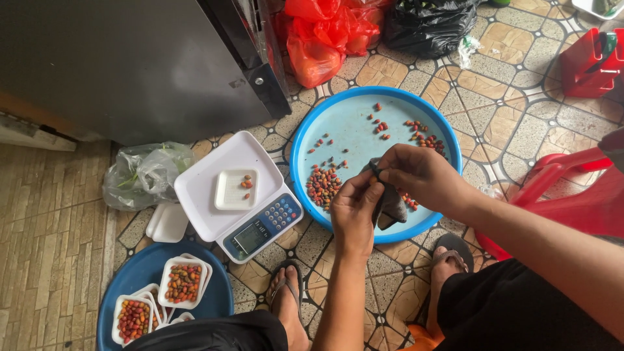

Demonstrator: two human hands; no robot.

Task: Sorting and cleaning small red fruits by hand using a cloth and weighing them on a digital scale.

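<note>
1. Dark grey pouch-like object (390,201) is held over the near edge of the light blue round tray (312,130). Long axis runs roughly from upper left to lower right in the head view, lower end flaring wider and hanging free toward the tray rim (can't tell the material or what's inside).
2. Left hand (354,211): forearm comes straight up from the bottom of the frame, back of hand facing the camera, fingers curled in, thumb and fingertips pinched on the object's left edge. Closed on it.
3. Right hand (419,172): forearm enters from the lower right, wrist bent left, fingers folded down, tips pinching the object's upper end. Also closed on it. Both hands meet at the top of the object, touching or nearly so.
4. Small red, orange and green chilies (323,184) lie scattered on the tray, densest cluster just left of the left hand, another patch beyond the right hand.
5. White digital scale (221,208) sits left of the tray, touching or nearly touching it, with a small white foam tray (231,192) on its platform holding a few chilies.
6. Dark blue tray (218,296) at lower left carries filled foam trays (184,283) of mixed chilies.
7. Person's sandalled feet on the tile floor (507,117); red plastic stool (585,201) right, red plastic bags (322,39) and a black plastic bag (429,26) at top.
</note>
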